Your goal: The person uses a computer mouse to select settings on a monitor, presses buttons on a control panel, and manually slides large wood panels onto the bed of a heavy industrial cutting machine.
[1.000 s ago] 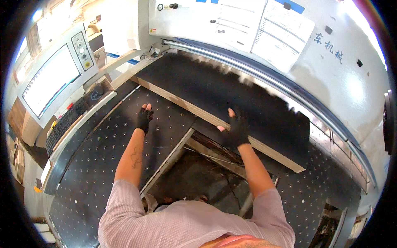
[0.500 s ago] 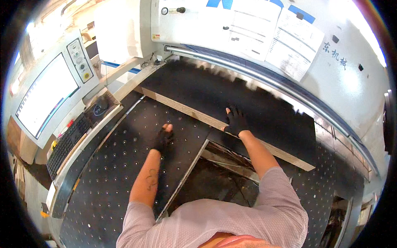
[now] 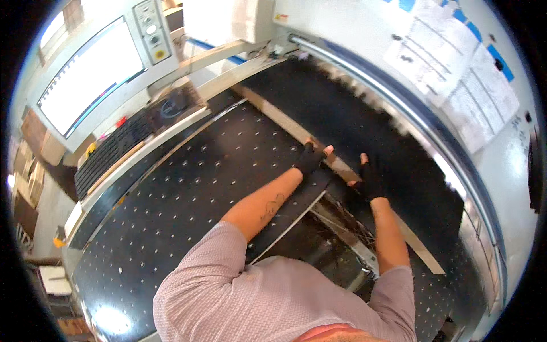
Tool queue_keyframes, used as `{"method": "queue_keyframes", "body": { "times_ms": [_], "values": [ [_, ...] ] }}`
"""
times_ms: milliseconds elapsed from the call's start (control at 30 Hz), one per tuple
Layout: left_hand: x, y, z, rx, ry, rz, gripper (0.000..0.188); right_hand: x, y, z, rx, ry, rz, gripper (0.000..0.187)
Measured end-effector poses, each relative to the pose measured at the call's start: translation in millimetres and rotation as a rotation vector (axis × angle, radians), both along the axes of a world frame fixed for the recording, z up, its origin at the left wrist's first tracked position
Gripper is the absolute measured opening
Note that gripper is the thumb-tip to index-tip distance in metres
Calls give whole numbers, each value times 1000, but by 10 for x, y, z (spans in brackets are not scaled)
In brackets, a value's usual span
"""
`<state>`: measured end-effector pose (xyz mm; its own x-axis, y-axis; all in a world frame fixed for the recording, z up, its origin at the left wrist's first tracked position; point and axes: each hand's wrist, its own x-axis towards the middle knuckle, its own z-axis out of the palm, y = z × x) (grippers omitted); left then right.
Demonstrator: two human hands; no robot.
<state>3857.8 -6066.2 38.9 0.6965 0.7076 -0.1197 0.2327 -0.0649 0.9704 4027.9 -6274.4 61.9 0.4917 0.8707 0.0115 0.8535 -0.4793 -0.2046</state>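
A long board (image 3: 364, 122) with a black top and a pale wood-coloured front edge lies across the dark worktable. My right hand (image 3: 369, 179), in a black fingerless glove, rests open on the board's near side, its thumb by the front edge. Just left of it, my left hand (image 3: 312, 158), gloved the same way, is at that front edge with its fingers apart. Neither hand is wrapped around the board. Black glove against black surface hides some of the fingers.
The worktable (image 3: 194, 199) is dotted with small round studs and has a cut-out (image 3: 307, 245) before me. A machine with a metal rail (image 3: 364, 74) and bristles stands behind the board. On the left are a screen (image 3: 94, 77), a control panel (image 3: 152, 31) and a keyboard (image 3: 114, 151).
My left hand has moved right, from over the studded table to the board's front edge. The right hand stays on the board. The view has turned, shifting the scene.
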Motion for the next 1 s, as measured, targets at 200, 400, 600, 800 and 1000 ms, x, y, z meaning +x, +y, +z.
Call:
{"method": "queue_keyframes", "body": {
  "times_ms": [200,400,600,800,1000],
  "values": [
    [-1038,1606,634,543,31,-76,56,68,-199,-190,191,-98,19,114],
    [-2660,3116,1947,948,353,509,91,-178,71,-23,75,-189,-71,120],
    [-3041,3530,2635,1408,717,741,84,-179,121,0,57,-196,0,121],
    [-2818,3702,2781,1374,812,832,90,-363,147,154,-46,-266,-91,121],
    [-2732,3793,3105,1008,620,786,102,-315,141,134,23,-143,-105,125]
  ]
}}
